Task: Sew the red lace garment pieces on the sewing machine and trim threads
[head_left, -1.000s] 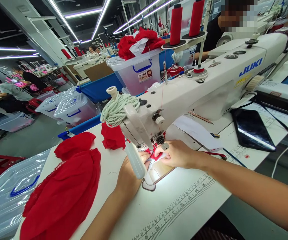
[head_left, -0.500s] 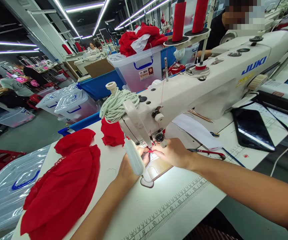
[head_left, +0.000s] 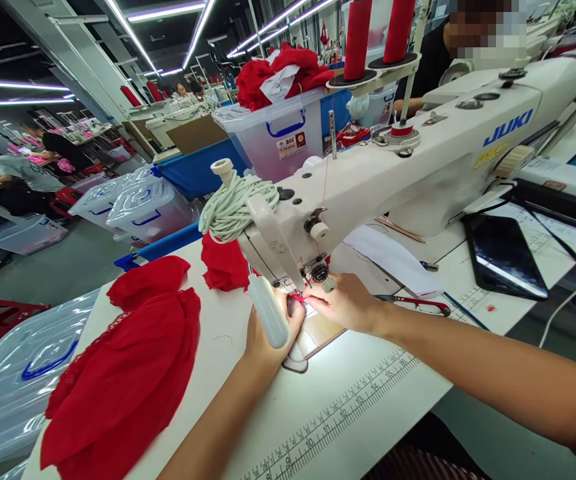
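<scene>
Under the head of a white JUKI sewing machine (head_left: 393, 167), both my hands meet at the needle area. My left hand (head_left: 263, 333), partly hidden behind the machine's lamp (head_left: 269, 312), is closed with fingertips pinching a small bit of red fabric (head_left: 295, 298). From the other side, my right hand (head_left: 345, 303) pinches the same fabric, its thumb and fingertips close to the presser foot. A white label-like piece shows just below the fingertips. Most of the held fabric is hidden by the hands and machine head.
A pile of red fabric (head_left: 128, 380) lies at the left of the table, with a smaller red piece (head_left: 223, 263) behind the needle. At right are a phone (head_left: 505, 257), red-handled snips (head_left: 418, 305) and white paper (head_left: 393, 257). Lidded plastic boxes (head_left: 143, 207) stand beyond.
My left hand has shifted slightly right and closer to the needle, its fingers drawn in tighter on the red fabric. My right hand stays nearly in place.
</scene>
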`<state>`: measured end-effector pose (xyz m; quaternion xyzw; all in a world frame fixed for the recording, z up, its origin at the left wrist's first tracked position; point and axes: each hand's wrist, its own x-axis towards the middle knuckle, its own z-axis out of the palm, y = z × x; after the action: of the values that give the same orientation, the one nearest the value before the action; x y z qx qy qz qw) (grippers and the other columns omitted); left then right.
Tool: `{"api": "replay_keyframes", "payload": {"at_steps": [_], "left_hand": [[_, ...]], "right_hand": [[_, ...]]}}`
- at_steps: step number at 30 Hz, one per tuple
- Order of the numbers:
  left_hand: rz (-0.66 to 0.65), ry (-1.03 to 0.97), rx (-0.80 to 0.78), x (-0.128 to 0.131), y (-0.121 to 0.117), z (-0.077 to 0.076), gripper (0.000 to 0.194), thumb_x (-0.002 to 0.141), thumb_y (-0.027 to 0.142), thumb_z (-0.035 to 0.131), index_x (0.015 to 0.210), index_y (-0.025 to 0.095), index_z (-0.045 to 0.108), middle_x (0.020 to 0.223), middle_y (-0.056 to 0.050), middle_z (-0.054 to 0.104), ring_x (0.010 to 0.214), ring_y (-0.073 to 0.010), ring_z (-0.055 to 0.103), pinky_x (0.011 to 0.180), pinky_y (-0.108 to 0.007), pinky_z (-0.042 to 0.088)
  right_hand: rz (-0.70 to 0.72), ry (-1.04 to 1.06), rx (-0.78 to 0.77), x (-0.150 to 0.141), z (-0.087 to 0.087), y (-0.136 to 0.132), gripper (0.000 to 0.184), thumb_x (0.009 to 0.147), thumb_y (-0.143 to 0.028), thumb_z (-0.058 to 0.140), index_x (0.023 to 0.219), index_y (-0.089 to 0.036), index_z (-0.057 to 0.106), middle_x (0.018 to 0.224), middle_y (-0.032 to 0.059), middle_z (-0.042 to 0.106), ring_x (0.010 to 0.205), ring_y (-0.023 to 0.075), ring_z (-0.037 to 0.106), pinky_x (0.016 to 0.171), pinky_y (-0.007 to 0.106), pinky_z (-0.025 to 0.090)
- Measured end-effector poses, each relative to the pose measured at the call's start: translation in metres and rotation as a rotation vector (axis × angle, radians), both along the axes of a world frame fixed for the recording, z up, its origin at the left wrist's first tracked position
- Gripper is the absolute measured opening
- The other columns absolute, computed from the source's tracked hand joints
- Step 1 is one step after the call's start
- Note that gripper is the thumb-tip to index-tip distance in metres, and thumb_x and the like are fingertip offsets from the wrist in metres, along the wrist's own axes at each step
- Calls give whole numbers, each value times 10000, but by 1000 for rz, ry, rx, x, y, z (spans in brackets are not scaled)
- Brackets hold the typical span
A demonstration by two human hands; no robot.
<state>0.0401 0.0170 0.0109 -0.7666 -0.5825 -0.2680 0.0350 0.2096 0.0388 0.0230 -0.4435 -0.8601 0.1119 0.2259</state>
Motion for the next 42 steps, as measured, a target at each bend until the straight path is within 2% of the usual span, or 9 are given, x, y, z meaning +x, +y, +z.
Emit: {"api": "replay_keyframes", "payload": {"at_steps": [5, 8, 15, 21, 27, 32, 35, 38, 42], "left_hand": [[-8, 1, 24, -4, 1, -6, 124, 817, 195, 446, 750, 193, 551, 687, -34, 543, 701, -221, 583, 628, -373, 500], [-51, 5, 24, -5, 0, -4, 145, 824, 177, 438, 774, 204, 572, 716, -34, 563, 732, -208, 588, 647, -349, 505], [-302, 63, -20, -13, -4, 15, 203, 843, 128, 416, 816, 208, 601, 860, -41, 646, 805, -181, 589, 708, -309, 515], [-475, 120, -61, -23, -3, 23, 271, 881, 81, 379, 915, 207, 617, 953, -49, 667, 895, -184, 601, 815, -329, 519], [-453, 178, -156, -28, -16, 21, 329, 905, 83, 347, 1099, 199, 586, 1059, -78, 654, 951, -193, 614, 806, -303, 540], [-451, 231, -102, -32, -29, 13, 440, 910, 98, 347, 1333, 170, 443, 1142, -123, 619, 1001, -218, 598, 821, -341, 541], [-443, 307, -103, -30, -34, 18, 438, 904, 106, 350, 1321, 156, 475, 1118, -142, 615, 922, -215, 607, 725, -321, 557], [-438, 346, -27, -28, -36, 24, 433, 896, 94, 348, 1297, 127, 507, 1030, -149, 634, 830, -209, 609, 650, -314, 553], [-465, 368, 37, -25, -35, 24, 433, 896, 79, 342, 1296, 108, 506, 1065, -160, 643, 965, -239, 602, 749, -351, 551]], "right_hand": [[-2, -1, -4, 0, 0, 0, 210, 888, -229, 518, 812, -233, 714, 872, 17, 696, 712, 158, 600, 586, 272, 343], [-4, -5, -1, -1, -1, 0, 182, 869, -211, 529, 847, -237, 708, 907, 12, 700, 731, 161, 607, 588, 273, 349], [30, -48, 37, 3, -5, 0, 174, 828, -181, 539, 813, -250, 698, 905, 7, 675, 697, 144, 570, 540, 260, 295], [87, -92, 72, 9, -5, -3, 217, 795, -100, 499, 722, -225, 661, 848, -3, 671, 623, 117, 520, 502, 269, 213], [109, -131, 76, 10, 1, -5, 217, 777, -76, 491, 656, -202, 619, 745, -1, 636, 568, 107, 471, 488, 271, 198], [119, -190, 83, 10, 5, -7, 218, 789, -83, 479, 631, -195, 580, 720, 5, 613, 557, 109, 438, 487, 271, 194], [112, -212, 113, 10, 6, -8, 220, 794, -86, 477, 617, -188, 558, 710, 6, 594, 540, 106, 411, 486, 274, 182], [113, -240, 153, 12, 8, -9, 227, 777, -63, 474, 589, -183, 518, 674, -8, 573, 526, 106, 381, 481, 277, 151], [150, -305, 159, 14, 11, -10, 196, 696, -3, 477, 615, -178, 514, 596, -30, 547, 505, 102, 373, 469, 274, 112]]}}
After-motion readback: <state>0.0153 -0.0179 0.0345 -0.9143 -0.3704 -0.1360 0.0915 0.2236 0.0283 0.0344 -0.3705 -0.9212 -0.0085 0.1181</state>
